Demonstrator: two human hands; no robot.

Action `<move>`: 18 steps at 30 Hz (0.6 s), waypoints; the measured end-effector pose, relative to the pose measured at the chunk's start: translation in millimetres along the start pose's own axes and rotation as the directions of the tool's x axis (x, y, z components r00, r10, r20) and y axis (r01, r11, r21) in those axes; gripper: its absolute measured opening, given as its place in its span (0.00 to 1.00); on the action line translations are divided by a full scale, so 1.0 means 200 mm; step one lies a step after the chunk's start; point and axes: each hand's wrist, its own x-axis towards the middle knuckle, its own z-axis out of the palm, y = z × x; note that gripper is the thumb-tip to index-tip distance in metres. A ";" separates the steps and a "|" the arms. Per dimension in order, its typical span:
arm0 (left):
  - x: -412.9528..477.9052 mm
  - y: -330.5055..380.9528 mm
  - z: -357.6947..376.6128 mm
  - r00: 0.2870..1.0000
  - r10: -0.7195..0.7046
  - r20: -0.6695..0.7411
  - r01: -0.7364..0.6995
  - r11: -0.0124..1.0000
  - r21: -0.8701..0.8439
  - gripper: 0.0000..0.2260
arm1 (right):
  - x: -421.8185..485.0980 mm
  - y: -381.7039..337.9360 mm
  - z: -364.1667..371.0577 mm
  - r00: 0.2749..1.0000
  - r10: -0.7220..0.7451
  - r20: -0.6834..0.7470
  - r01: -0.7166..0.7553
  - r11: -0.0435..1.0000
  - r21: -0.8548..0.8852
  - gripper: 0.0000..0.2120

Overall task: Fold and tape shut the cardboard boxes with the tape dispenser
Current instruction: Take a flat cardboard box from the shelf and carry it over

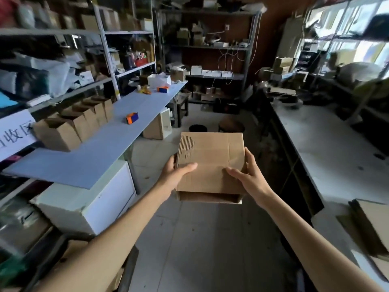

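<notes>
Head view: both hands hold one cardboard box (210,163) in the air above the floor aisle, between two long work surfaces. The left hand (176,173) grips its left edge with the thumb lying on the top flap. The right hand (248,175) grips the right edge in the same way. The top flaps are folded flat, and the outer paper is torn near the far left corner.

On the blue table (94,157) at the left stands a row of open boxes (73,127). Further along lies an orange and blue tape dispenser (132,118), well apart from the hands. A stack of flat cardboard (370,226) lies on the white counter (328,148) at the right. Metal shelves (214,47) full of goods line the walls.
</notes>
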 end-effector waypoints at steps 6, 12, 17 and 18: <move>0.58 0.07 0.14 0.999 -0.037 -0.028 0.038 0.999 0.018 0.34 | 0.63 0.07 -0.14 1.000 0.005 0.029 -0.005 1.000 -0.008 0.39; 1.21 0.06 0.16 0.995 -0.047 -0.088 0.047 0.999 0.007 0.30 | 1.32 0.19 -0.14 0.996 0.062 0.059 -0.057 0.994 -0.092 0.33; 1.73 0.08 0.10 0.986 -0.048 -0.157 0.041 0.998 -0.051 0.23 | 1.95 0.21 -0.08 0.987 0.098 0.124 -0.069 0.973 -0.221 0.35; 1.82 0.08 0.08 0.982 -0.053 -0.181 0.043 0.998 -0.056 0.23 | 2.07 0.21 -0.06 0.983 0.101 0.154 -0.060 0.967 -0.247 0.35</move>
